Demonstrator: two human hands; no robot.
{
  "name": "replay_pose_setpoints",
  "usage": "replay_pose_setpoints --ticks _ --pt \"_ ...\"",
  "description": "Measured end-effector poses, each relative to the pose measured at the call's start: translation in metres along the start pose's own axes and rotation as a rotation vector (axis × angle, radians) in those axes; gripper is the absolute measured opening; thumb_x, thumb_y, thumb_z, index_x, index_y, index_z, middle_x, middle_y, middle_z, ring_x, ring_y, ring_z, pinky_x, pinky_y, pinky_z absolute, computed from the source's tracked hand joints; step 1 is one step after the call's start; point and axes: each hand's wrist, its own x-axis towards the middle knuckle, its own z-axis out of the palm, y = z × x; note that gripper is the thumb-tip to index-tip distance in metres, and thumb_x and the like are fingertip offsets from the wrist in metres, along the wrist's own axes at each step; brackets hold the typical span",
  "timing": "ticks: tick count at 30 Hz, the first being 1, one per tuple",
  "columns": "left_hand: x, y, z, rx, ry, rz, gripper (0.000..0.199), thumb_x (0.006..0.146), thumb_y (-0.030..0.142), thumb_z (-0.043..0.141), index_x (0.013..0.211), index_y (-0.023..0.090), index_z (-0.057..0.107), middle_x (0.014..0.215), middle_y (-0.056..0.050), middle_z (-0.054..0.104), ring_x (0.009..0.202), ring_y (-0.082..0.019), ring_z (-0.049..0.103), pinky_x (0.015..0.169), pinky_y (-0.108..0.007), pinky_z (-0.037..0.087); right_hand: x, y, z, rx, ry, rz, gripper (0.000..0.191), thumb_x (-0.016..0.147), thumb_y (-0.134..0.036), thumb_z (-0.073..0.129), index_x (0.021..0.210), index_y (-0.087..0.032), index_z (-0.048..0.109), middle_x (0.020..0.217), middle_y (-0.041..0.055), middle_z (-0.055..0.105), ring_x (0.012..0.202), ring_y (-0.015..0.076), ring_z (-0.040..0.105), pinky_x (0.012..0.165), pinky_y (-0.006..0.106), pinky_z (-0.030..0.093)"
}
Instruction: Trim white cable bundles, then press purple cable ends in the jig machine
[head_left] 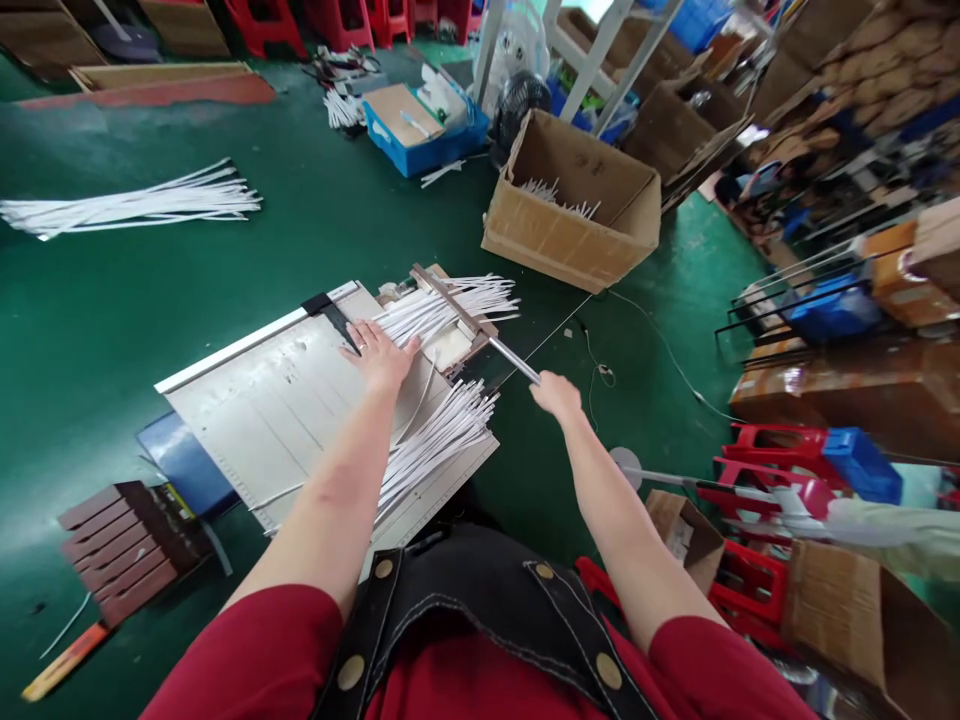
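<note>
left hand (379, 357) lies open and flat on the cutter (255, 420) beside white strips (442, 310); right hand (556, 396) is at the metal handle (514, 360), its grip impossible to tell.

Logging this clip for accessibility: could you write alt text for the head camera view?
A person's left hand lies flat on a paper trimmer against a bundle of white strips, while the right hand is at the trimmer's steel handle. Nearby on the green floor sits a cardboard box holding more strips.
</note>
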Motion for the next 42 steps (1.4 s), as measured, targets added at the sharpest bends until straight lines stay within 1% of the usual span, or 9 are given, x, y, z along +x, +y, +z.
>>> replay_pose_setpoints --ticks 3,7,12,14,16,19,25,34,42 --pt "0.001 0.000 0.001 -0.013 0.012 0.002 0.104 0.089 0.072 0.034 0.159 -0.003 0.017 0.168 -0.022 0.009 0.156 -0.036 0.001 0.122 -0.063 0.001 -0.003 0.007 0.005 -0.022 -0.119 -0.008 0.016 0.078 -0.016 0.071 0.072 -0.018 0.057 0.062 0.0024 0.062 0.060 0.0190 0.066 0.064 0.034 0.059" --pt "-0.001 0.000 0.002 -0.028 0.024 0.012 0.104 0.089 0.072 0.035 0.159 -0.004 0.018 0.167 -0.023 0.011 0.156 -0.036 0.001 0.123 -0.062 0.003 -0.023 -0.027 -0.083 0.160 -0.249 -0.165 0.024 0.085 -0.035 0.071 0.074 -0.016 0.062 0.056 -0.0025 0.060 0.036 0.0054 0.043 0.037 0.017 0.041" --pt "-0.002 -0.009 0.000 -0.038 0.047 0.021 0.100 0.090 0.070 0.035 0.159 -0.001 0.021 0.167 -0.022 0.015 0.156 -0.037 0.004 0.121 -0.065 0.000 -0.010 -0.153 -0.179 0.912 -0.477 -1.149 0.056 0.094 -0.059 0.048 0.129 -0.016 0.056 0.119 0.0029 0.069 0.116 0.0187 0.066 0.097 0.038 0.057" --pt "0.002 -0.016 -0.007 -0.091 -0.003 -0.015 0.093 0.094 0.064 0.032 0.160 0.000 0.018 0.167 -0.021 0.018 0.156 -0.034 0.006 0.122 -0.064 0.003 0.023 -0.173 -0.169 0.838 -0.363 -1.386 0.075 0.091 -0.051 0.057 0.154 -0.022 0.028 0.149 0.0030 0.051 0.140 0.0224 0.048 0.112 0.044 0.046" --pt "0.006 -0.019 -0.013 -0.139 -0.042 -0.075 0.088 0.095 0.060 0.032 0.161 0.003 0.015 0.166 -0.021 0.019 0.156 -0.033 0.010 0.122 -0.063 0.008 0.071 -0.158 -0.130 0.469 -0.283 -1.263 0.107 0.082 -0.050 0.073 0.162 -0.021 0.007 0.164 0.0141 0.029 0.151 0.0296 0.032 0.123 0.052 0.029" --pt "0.013 -0.004 -0.020 -0.050 -0.030 -0.067 0.099 0.088 0.064 0.049 0.162 0.010 0.014 0.168 -0.020 0.010 0.156 -0.037 0.008 0.121 -0.066 0.010 0.162 -0.106 -0.050 -0.190 -0.177 -0.887 0.132 0.062 -0.041 0.092 0.162 -0.010 0.013 0.166 0.0288 0.003 0.155 0.0460 0.001 0.121 0.068 0.002" --pt "0.036 0.071 -0.013 0.224 -0.224 0.064 0.112 0.077 0.050 0.076 0.162 0.015 0.013 0.165 -0.023 0.020 0.155 -0.037 0.013 0.121 -0.067 0.004 0.277 -0.105 0.026 -0.585 -0.287 -1.092 0.135 0.056 -0.030 0.092 0.162 -0.005 0.012 0.166 0.0282 0.004 0.156 0.0429 0.000 0.124 0.062 0.003" --pt "0.027 0.093 -0.006 0.132 -0.307 0.038 0.030 0.081 0.024 0.070 0.110 0.021 0.067 0.124 -0.013 0.064 0.126 -0.034 0.055 0.109 -0.048 0.039 0.253 -0.085 0.025 -0.230 -0.451 -1.080 0.028 0.085 -0.003 0.046 0.109 -0.002 0.061 0.124 0.0310 0.060 0.129 0.0385 0.049 0.114 0.055 0.033" --pt "0.022 0.155 -0.023 -0.269 -0.084 0.088 0.010 0.093 0.024 0.048 0.093 0.018 0.056 0.090 -0.009 0.068 0.088 -0.025 0.067 0.084 -0.036 0.051 0.220 -0.081 -0.001 0.454 -0.674 -0.806 0.017 0.101 -0.027 0.036 0.110 -0.018 0.047 0.108 0.0115 0.068 0.103 0.0201 0.068 0.093 0.038 0.056"
